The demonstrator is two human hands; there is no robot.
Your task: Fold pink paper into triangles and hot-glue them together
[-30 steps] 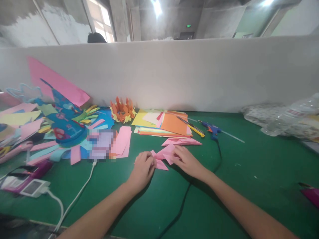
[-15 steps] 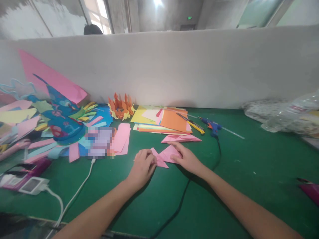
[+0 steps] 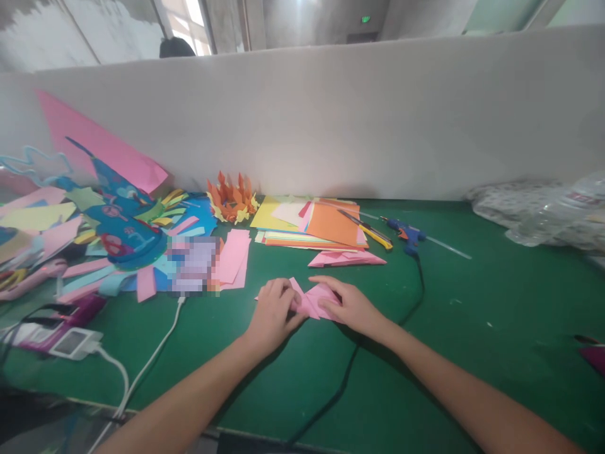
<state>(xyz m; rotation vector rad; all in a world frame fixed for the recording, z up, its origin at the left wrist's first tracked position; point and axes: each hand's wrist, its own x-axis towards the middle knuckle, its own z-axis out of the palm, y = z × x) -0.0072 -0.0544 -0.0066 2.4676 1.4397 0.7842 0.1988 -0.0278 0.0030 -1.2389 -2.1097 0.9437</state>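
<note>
A folded pink paper piece [image 3: 312,300] lies on the green table [image 3: 472,315] between my two hands. My left hand [image 3: 273,313] pinches its left end with bent fingers. My right hand [image 3: 347,303] presses and grips its right side, fingers curled over the paper. Part of the pink paper is hidden under both hands.
More pink folded paper [image 3: 345,258] lies just beyond, then a stack of coloured sheets [image 3: 312,228], a yellow utility knife [image 3: 371,231] and a blue glue gun [image 3: 407,234] with a black cord. Paper crafts [image 3: 123,227] crowd the left. A white charger [image 3: 73,342] sits near left. Plastic bags [image 3: 539,214] at right.
My hands have drawn closer together over the pink paper, the right hand sliding left and folding it inward. The view has shifted slightly.
</note>
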